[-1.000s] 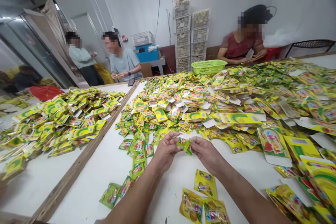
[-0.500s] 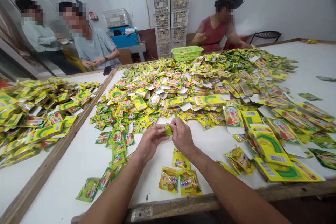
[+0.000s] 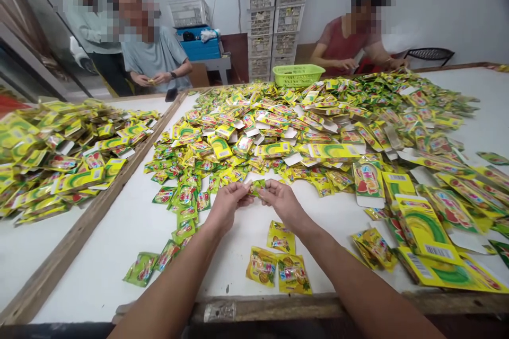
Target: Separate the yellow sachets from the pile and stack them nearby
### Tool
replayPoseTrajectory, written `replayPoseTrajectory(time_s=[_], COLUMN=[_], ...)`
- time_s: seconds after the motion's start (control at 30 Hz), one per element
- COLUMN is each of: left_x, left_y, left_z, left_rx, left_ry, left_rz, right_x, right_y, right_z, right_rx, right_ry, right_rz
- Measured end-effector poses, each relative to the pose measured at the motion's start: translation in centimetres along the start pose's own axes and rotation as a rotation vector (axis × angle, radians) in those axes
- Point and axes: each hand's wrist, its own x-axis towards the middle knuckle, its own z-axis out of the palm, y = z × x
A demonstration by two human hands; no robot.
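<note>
My left hand (image 3: pixel 226 205) and my right hand (image 3: pixel 281 199) meet over the white table (image 3: pixel 119 254), both pinching one small green sachet (image 3: pixel 257 187) between their fingertips. A big heap of yellow-green sachets and flat cartons (image 3: pixel 302 127) lies just beyond the hands. Three yellow sachets (image 3: pixel 278 265) rest on the table under my right forearm. A row of green sachets (image 3: pixel 178 222) trails to the left of my left hand.
A second heap of packets (image 3: pixel 59 153) covers the left table beyond a wooden divider (image 3: pixel 79 233). A green basket (image 3: pixel 298 74) stands at the far edge. Three other people sit or stand at the far side. Flat yellow cartons (image 3: pixel 425 233) lie at the right.
The camera has shifted slightly. My hands still hold the small sachet between them, now a little farther apart, and the three yellow sachets lie nearer my right forearm.
</note>
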Motion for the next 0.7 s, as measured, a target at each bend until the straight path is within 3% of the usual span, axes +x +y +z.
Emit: replayPoseTrajectory(time_s=[0.1,0.3,0.43,0.57,0.7], left_x=[0.03,-0.10,-0.23,-0.07,-0.10], left_y=[0.33,0.31,0.08,-0.31,-0.50], left_z=[-0.77,-0.79,-0.36,-0.32,-0.29], left_rx=[0.040,0.205,0.348,0.352,0.368], left_ry=[-0.112,-0.168,-0.250,-0.127,-0.084], left_rz=[-0.082,0.121,0.146,0.215,0.267], right_x=[0.11,0.07,0.33,0.40,0.04], right_y=[-0.16,-0.34,0.10,0.39,-0.01], right_z=[-0.31,-0.44,-0.75,-0.88,-0.58], right_rx=[0.029,0.298,0.127,0.042,0.183], right_ry=[-0.030,-0.084,-0.026,0.092,-0.009], right_rz=[-0.007,0.079,0.052,0.148,0.228])
